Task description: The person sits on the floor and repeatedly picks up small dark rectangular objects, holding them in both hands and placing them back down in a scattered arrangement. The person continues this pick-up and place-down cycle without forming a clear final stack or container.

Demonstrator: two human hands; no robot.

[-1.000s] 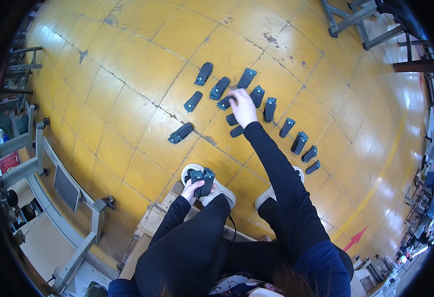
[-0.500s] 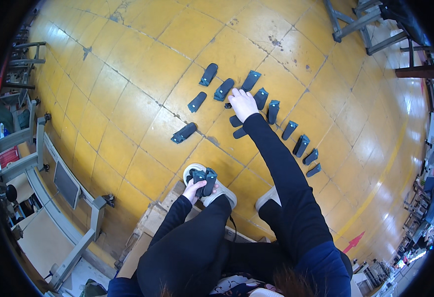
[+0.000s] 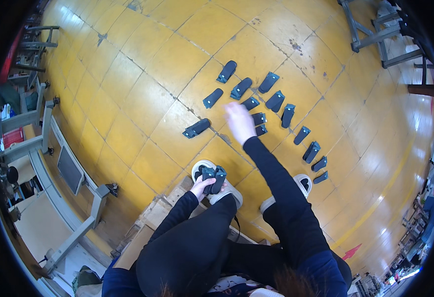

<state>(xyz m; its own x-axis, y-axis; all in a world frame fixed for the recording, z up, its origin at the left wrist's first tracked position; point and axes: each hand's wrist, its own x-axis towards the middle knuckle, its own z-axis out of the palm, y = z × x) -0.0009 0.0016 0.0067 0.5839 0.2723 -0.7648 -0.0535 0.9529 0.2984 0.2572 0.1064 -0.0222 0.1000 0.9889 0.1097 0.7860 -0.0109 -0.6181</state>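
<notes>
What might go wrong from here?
1. The left hand grips at least two black pieces together, so one might slip out and drop on or near the shoe seen behind them.
2. The right hand hangs over or right beside some closely spaced floor pieces; a brush could knock them askew.

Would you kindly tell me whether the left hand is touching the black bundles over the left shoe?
Touching: the head view shows the left hand wrapped around the black bundles, its thumb pressed against them.
</notes>
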